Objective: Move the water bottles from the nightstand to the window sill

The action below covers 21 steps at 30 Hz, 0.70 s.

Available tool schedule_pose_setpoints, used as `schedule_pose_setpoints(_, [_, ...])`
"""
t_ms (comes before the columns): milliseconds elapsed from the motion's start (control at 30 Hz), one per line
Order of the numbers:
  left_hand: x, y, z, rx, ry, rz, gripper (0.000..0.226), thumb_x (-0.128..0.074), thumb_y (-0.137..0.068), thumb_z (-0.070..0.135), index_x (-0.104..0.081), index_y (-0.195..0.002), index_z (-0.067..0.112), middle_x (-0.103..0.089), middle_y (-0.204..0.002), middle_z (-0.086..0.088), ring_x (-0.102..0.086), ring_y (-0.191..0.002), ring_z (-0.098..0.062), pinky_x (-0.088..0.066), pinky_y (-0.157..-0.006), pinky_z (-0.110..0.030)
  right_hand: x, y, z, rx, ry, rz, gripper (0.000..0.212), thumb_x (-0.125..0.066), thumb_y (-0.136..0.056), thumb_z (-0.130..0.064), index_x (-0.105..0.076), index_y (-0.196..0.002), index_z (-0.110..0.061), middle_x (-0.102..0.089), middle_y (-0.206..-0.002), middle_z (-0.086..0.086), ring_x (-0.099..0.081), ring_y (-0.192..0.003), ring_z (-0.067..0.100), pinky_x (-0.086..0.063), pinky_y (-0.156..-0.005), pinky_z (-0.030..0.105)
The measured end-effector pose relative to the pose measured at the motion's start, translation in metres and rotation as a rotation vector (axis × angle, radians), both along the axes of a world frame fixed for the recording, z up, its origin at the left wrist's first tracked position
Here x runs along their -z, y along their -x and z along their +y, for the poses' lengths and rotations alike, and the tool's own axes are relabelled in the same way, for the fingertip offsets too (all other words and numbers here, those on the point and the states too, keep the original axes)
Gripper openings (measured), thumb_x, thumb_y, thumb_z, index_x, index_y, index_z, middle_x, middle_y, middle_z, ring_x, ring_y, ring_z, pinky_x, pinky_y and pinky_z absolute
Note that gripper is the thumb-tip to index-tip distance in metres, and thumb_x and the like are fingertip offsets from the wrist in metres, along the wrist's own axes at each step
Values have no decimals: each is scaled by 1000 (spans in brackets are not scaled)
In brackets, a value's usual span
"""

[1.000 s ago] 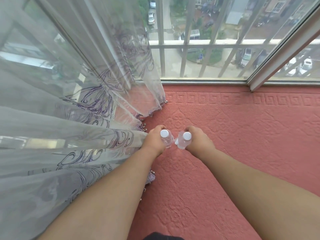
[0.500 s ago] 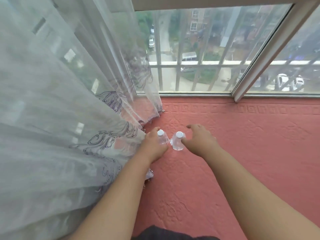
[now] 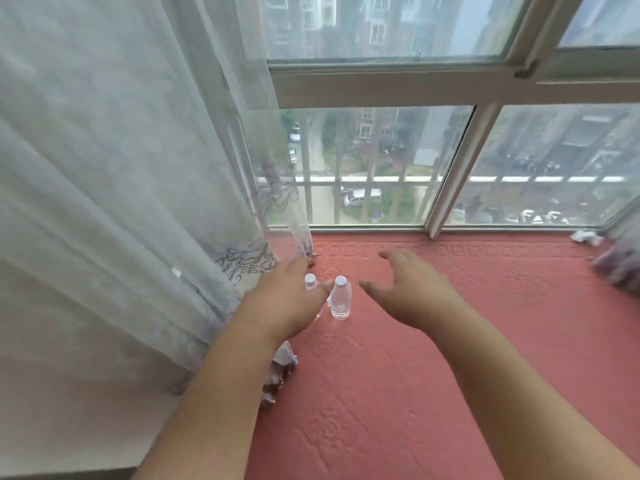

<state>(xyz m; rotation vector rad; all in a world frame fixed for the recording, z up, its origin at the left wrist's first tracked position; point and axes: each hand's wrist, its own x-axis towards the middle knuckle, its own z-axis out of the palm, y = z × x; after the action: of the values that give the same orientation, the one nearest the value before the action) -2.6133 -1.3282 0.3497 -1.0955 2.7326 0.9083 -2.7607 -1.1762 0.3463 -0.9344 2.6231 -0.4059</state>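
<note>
Two small clear water bottles with white caps stand upright side by side on the red-covered window sill [image 3: 398, 368]. The right bottle [image 3: 340, 299] is fully in sight. The left bottle [image 3: 310, 281] shows mostly its cap, its body hidden behind my left hand [image 3: 291, 299]. That hand hovers in front of it with relaxed fingers and grips nothing. My right hand [image 3: 412, 289] is spread open just right of the right bottle, apart from it.
A sheer white curtain [image 3: 121, 202] with purple embroidery hangs at the left, its hem lying on the sill beside the bottles. The window frame [image 3: 450, 188] and glass rise behind. A folded grey cloth [image 3: 620, 268] lies at the far right.
Both hands have let go of the bottles and drawn back, the right one moving off to the right. The bottles stay standing on the sill. My head has tilted up.
</note>
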Motion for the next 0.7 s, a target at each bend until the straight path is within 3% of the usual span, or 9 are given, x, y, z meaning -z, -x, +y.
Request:
schedule_pose_setpoints(200, [-37, -28, 1, 146, -73, 122, 56, -49, -92, 67, -44, -143, 44, -42, -152, 13, -43, -135, -11, -35, -111, -39, -36, -50, 17, 127, 87, 66, 65, -50, -88, -65, -39, -146, -36, -40, -152, -12, -40, -138, 17, -32, -110, 41])
schedule_pose_setpoints(367, [-44, -50, 2, 258, 64, 119, 54, -46, -95, 64, -45, -144, 40, -42, -151, 13, -38, -139, -14, -35, -113, -47, -44, -96, 34, 265, 102, 109, 68, -46, -88, -69, -38, -146, -35, -39, -153, -13, -37, -140, 15, -31, -113, 44])
schedule_pose_setpoints(700, [-54, -49, 61, 632, 55, 47, 61, -39, -93, 71, -37, -148, 43, -39, -155, 10, -37, -141, -19, -33, -113, -50, -53, -172, 135, 636, 43, 126, 69, -42, -90, -71, -32, -150, -38, -31, -159, -12, -32, -144, 14, -26, -115, 45])
